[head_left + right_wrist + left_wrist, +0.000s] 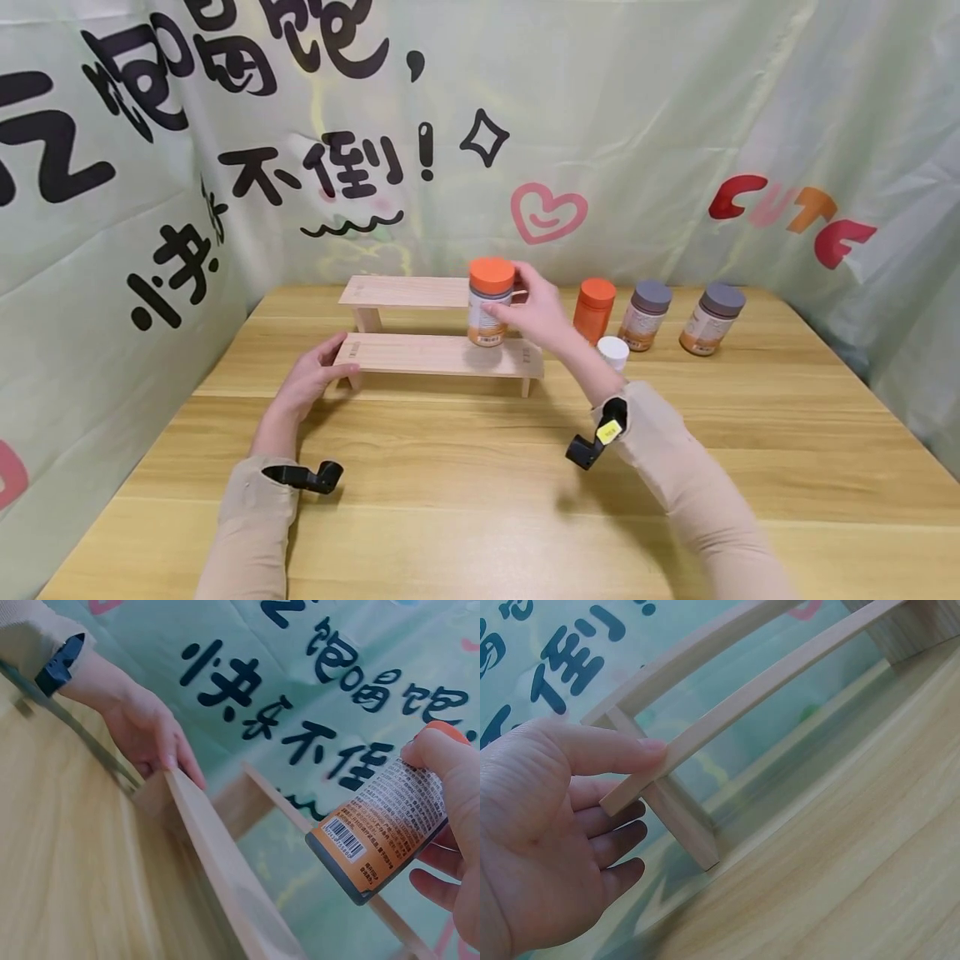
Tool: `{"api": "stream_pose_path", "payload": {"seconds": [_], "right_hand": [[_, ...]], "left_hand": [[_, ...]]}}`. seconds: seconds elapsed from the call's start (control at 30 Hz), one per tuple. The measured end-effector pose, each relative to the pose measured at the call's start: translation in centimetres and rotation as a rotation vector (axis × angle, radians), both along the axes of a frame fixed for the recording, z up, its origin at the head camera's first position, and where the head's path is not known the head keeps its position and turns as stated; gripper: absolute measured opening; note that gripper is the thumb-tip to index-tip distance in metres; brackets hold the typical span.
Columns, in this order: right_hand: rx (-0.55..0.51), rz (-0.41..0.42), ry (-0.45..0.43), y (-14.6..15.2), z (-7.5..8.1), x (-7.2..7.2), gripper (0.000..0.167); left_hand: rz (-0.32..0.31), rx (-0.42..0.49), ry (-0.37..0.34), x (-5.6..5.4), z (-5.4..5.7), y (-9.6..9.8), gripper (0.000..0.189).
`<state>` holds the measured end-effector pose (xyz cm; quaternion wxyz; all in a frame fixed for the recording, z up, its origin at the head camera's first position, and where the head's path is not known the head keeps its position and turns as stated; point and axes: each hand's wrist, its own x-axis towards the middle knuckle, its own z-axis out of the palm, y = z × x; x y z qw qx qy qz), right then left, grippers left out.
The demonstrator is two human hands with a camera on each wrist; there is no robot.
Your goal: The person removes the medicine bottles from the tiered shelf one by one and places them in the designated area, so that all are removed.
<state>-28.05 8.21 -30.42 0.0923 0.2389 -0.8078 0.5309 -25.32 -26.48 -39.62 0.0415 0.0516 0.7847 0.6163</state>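
Observation:
My right hand (542, 310) grips a supplement bottle (489, 312) with an orange cap and a printed label. In the head view the bottle overlaps the lower board of a two-tier wooden rack (420, 353). The right wrist view shows the bottle (379, 825) tilted, its barcode facing the camera and its base above the board. At the rack's left end, my left hand (311, 377) holds the lower board, thumb on its edge and fingers around the end. The left wrist view shows this hand (555, 825) beside the rack's leg (681, 825).
Right of the rack stand an orange bottle (595, 310), a white-capped container (613, 353) partly behind the forearm, and two grey-capped bottles, one nearer (645, 317) and one farther right (712, 320). A printed curtain (637, 125) hangs behind the wooden table (450, 500).

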Motion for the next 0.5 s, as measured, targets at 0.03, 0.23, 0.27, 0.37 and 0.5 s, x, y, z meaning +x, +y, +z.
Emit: {"api": "stream_pose_path", "payload": {"seconds": [0.03,0.23,0.27,0.37,0.5], "right_hand": [[0.006,-0.015,0.000,0.6,0.1,0.0,0.056],[0.009,-0.088,0.018,3.9,0.5,0.2,0.058],[0.008,-0.098,0.022,4.4,0.5,0.2,0.058],[0.013,-0.126,0.021,5.7,0.6,0.2,0.059],[0.038,-0.174,0.007,7.2,0.7,0.6,0.059]], "left_hand": [[0.001,0.000,-0.001,0.0,0.0,0.0,0.079],[0.001,-0.005,0.006,-0.2,0.1,0.0,0.079],[-0.002,-0.003,0.008,-0.2,0.1,0.0,0.079],[-0.005,0.002,0.010,-0.2,0.0,-0.1,0.078],[-0.010,0.005,0.007,-0.2,-0.1,-0.1,0.078]]}}
